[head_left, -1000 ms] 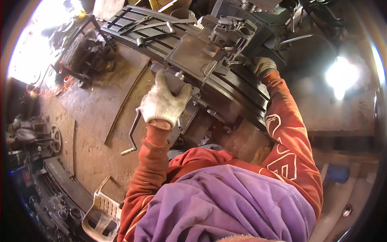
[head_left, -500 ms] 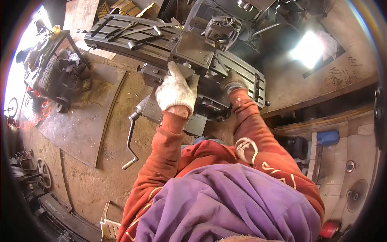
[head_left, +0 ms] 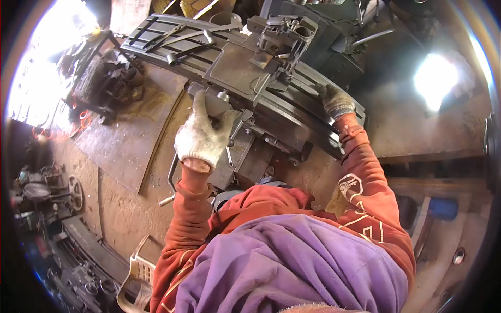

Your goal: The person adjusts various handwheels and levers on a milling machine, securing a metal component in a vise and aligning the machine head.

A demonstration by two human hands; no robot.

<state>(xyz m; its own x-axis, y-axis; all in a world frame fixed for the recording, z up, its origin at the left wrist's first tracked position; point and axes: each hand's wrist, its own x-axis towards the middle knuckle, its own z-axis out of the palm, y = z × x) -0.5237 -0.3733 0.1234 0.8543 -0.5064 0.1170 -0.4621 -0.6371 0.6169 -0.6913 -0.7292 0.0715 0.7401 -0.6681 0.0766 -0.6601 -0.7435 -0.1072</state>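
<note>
A long grey slotted machine table [head_left: 195, 34] runs across the upper middle, with a flat metal plate [head_left: 233, 65] mounted on it. My left hand [head_left: 203, 136], in a whitish work glove, is at the table's front edge beside a small round metal knob [head_left: 223, 96]. Its index finger points forward and its thumb stands apart; no object shows in it. To the right, my gloved right hand [head_left: 336, 101] rests on the slotted table with fingers stretched out, partly in shadow. Behind the plate stands a metal fixture [head_left: 284, 39] with a cylindrical opening.
A bar tool with round ends [head_left: 190, 49] and flat bars lie on the table's left part. A crank handle [head_left: 170, 182] hangs below my left hand. At lower left are a beige plastic chair [head_left: 140, 274] and a spoked handwheel [head_left: 75, 193]. A bright lamp [head_left: 436, 78] glares right.
My left hand has shifted left along the machine's front, its fingers more spread. My right hand has moved right on the slotted table. The whole view has also turned somewhat.
</note>
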